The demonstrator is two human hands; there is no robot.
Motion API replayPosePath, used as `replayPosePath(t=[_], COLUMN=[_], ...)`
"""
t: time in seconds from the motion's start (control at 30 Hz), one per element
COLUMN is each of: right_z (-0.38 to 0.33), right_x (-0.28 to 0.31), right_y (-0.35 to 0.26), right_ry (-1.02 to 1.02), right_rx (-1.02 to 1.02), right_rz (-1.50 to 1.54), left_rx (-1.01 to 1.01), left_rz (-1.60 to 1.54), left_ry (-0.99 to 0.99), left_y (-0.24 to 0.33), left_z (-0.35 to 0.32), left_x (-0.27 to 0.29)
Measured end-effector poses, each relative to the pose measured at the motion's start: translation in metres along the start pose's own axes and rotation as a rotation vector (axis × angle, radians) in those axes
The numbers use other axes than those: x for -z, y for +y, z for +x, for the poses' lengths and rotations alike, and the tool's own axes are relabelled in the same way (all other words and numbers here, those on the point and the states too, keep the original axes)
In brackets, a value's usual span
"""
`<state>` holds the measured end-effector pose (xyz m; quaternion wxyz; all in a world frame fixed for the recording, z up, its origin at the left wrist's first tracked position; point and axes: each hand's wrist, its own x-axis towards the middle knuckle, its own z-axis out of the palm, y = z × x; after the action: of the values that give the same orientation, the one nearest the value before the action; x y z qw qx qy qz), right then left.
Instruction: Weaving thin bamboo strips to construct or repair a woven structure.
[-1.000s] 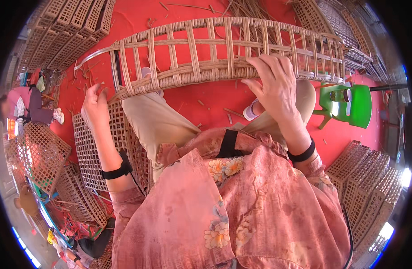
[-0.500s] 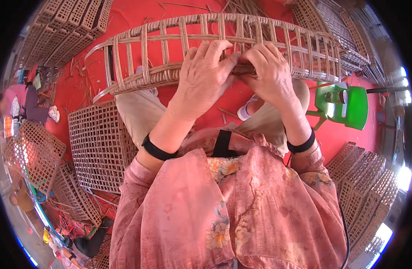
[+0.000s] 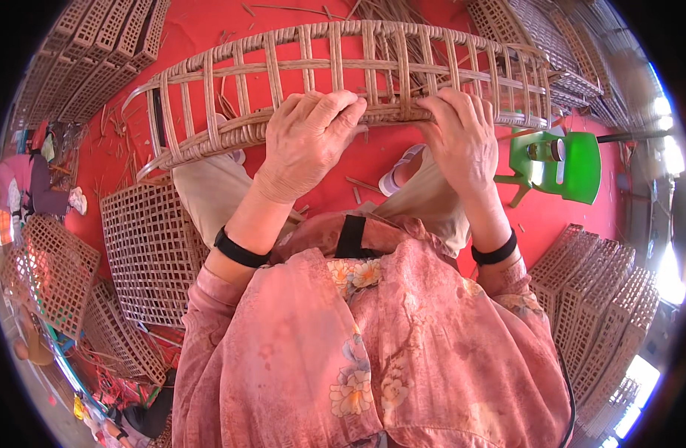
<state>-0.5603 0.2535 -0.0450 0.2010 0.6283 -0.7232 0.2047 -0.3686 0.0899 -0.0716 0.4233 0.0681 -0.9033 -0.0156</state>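
A long, curved woven rattan frame, with wrapped rails and upright strips, lies across my knees. My left hand is closed at its near wrapped rail, thumb and forefinger pinched together. Whether a loose strip is also between those fingertips is hidden. Farther right, my right hand grips the same rail, fingers curled over it and thumb on the near side. Between the hands a stretch of the rail shows. Bare metal ends stick out at the frame's left.
Lattice panels stand stacked at the far left, far right and near right. Another lattice panel is by my left leg. A green plastic chair holds a jar. Loose strips litter the red floor.
My hands have moved apart along the near rail, the left one leftward and toward me. The rail between them has come into sight. The whole view has shifted slightly.
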Motion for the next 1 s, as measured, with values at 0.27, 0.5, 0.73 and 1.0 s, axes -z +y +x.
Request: replayPosePath(t=[0.27,0.5,0.73,1.0], right_z=[-0.003,0.021,0.02,0.032], right_x=[-0.01,-0.008,-0.019,-0.015], right_y=[-0.018,-0.036,-0.034,-0.074], right_ry=[0.199,0.039,0.109,0.12], right_rx=[-0.038,-0.008,0.051,0.056], right_rz=[0.013,0.161,0.138,0.151], left_rx=[-0.023,0.081,0.064,0.139], left_rz=[0.011,-0.018,-0.045,0.015], left_ry=[0.099,0.062,0.071,0.025], left_y=[0.001,0.007,0.002,-0.012], left_z=[0.0,0.003,-0.004,-0.013], left_x=[-0.001,0.003,0.001,0.041])
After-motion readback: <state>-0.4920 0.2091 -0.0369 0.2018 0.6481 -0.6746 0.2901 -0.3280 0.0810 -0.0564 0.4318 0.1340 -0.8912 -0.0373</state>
